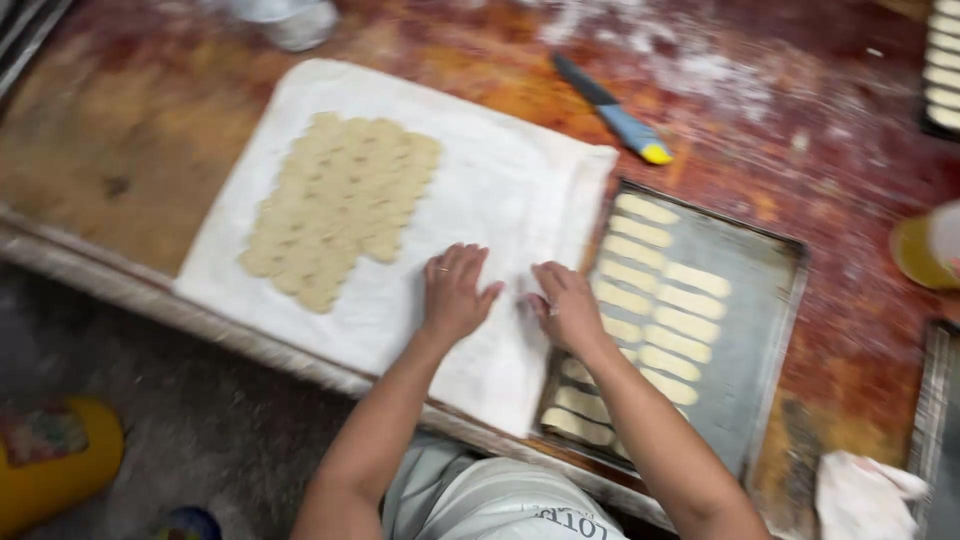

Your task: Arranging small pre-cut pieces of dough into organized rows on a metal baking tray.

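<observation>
Both hands (510, 300) beside tray (770, 300) holding dough strips (665, 300).

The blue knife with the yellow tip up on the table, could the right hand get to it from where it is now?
Probably yes. The right hand rests on the white cloth, and only cloth and bare table lie between it and the knife, though it means leaning forward.

position: head-worn camera, above the table's (150, 150) near edge
facing: steeply down, tilted so that edge runs diagonally
range: close, arm's reach
coverage: single view, table's middle, floor strip at the near-left corner
</observation>
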